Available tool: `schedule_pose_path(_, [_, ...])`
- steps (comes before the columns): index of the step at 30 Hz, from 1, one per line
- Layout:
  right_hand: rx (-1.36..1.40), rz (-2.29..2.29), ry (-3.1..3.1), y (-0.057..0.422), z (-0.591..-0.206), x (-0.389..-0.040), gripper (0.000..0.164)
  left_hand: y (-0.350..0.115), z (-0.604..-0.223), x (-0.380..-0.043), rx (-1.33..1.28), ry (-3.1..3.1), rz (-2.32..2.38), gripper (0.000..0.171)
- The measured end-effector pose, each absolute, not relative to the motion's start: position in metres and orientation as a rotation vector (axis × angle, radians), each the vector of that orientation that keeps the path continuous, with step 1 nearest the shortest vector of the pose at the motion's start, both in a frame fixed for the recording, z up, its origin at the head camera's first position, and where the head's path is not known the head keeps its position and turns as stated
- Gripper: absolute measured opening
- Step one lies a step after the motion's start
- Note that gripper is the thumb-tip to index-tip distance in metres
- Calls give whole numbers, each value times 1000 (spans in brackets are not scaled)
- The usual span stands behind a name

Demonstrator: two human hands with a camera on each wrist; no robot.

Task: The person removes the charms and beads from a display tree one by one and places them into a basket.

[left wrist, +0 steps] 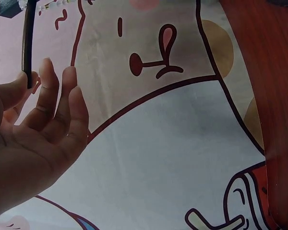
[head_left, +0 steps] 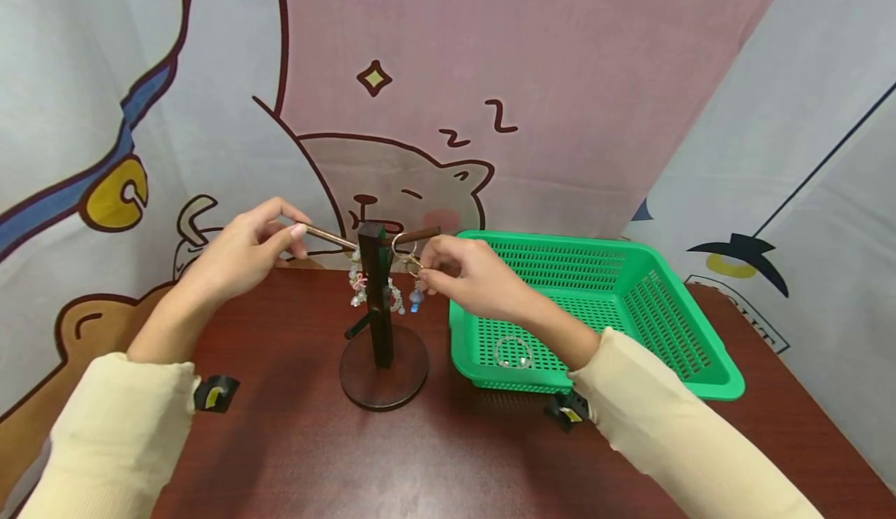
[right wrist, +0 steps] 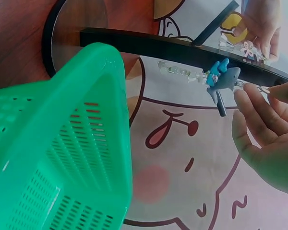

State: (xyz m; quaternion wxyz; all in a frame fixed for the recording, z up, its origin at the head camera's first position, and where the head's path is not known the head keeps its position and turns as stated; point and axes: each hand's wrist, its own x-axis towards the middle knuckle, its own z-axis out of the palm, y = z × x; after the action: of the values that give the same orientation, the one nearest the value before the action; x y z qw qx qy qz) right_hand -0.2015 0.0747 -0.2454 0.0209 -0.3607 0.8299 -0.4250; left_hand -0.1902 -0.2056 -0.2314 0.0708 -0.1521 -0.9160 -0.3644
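Note:
A dark wooden jewelry stand (head_left: pixel 380 301) stands upright on its round base, with several pegs off its post. My left hand (head_left: pixel 245 250) pinches the outer end of the left peg (head_left: pixel 329 236) between thumb and fingers. With my right hand (head_left: pixel 472 276) I pinch a keychain (head_left: pixel 416 298) near its metal ring, which overlaps the right peg (head_left: pixel 428 233) in the head view. A grey-blue dolphin charm (right wrist: pixel 225 80) dangles from it in the right wrist view. A beaded bracelet with a pink bow (head_left: pixel 358 282) hangs left of the post, and a pale beaded bracelet (head_left: pixel 396 299) hangs to its right.
Right of the stand sits a green plastic basket (head_left: pixel 721 383), under my right forearm. Inside it lies a clear beaded bracelet (head_left: pixel 514 352). A cartoon-printed cloth (head_left: pixel 560 99) rises behind the dark red tabletop (head_left: pixel 336 464).

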Motion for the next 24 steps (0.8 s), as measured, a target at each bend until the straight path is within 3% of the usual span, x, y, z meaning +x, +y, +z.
schedule_pose_path(24, [-1118,-1327,2587,94,-233,-196,8,-205,-230,-190,-459,-2749,-1090,24])
